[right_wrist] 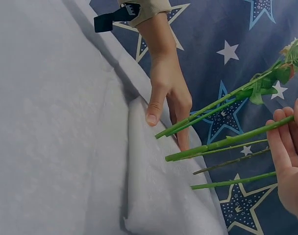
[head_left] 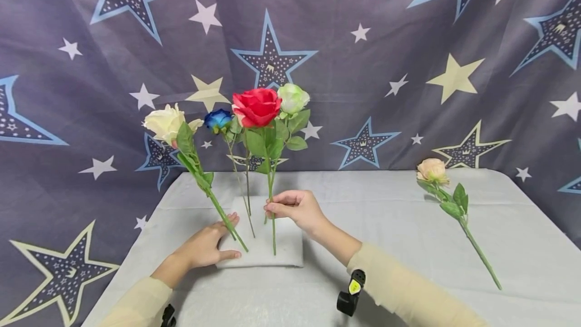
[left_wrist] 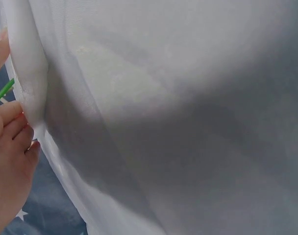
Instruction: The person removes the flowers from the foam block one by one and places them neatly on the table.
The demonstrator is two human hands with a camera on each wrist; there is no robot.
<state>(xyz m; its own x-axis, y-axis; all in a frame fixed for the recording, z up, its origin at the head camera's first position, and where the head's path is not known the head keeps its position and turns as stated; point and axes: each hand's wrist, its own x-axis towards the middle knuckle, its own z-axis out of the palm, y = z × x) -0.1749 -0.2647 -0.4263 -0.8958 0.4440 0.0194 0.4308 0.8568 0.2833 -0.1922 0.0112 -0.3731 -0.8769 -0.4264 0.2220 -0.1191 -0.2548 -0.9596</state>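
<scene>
Two sleeved forearms come in from the near edge of the white-draped table (head_left: 408,216), each with a black strap-mounted device at the wrist.

Just beyond them, near the middle, lies a white foam block (head_left: 286,246) with four flower stems standing in it. On its left end rests the left hand (head_left: 206,246), fingers straight and flat on top and the thumb along the near edge; it steadies the block without gripping anything. Beside its fingertips the stem of a cream rose (head_left: 165,121) enters the foam and leans away to the left.

At the far side of the block, the right hand (head_left: 295,208) has its fingers curled, pinching the green stem of the red rose (head_left: 256,106) low down, a little above the foam. That stem runs almost straight up; its lower end meets the block near the front edge. The right wrist view shows the fingers (right_wrist: 286,142) wrapped about this stem, with the other stems beside it.

Behind the red bloom stand a blue rose (head_left: 218,119), to its left, and a pale green rose (head_left: 292,97), to its right.

Well apart on the right side of the table, a peach rose (head_left: 432,170) lies flat, bloom toward the far edge.

Farthest back hangs a dark star-printed backdrop (head_left: 408,64).
</scene>
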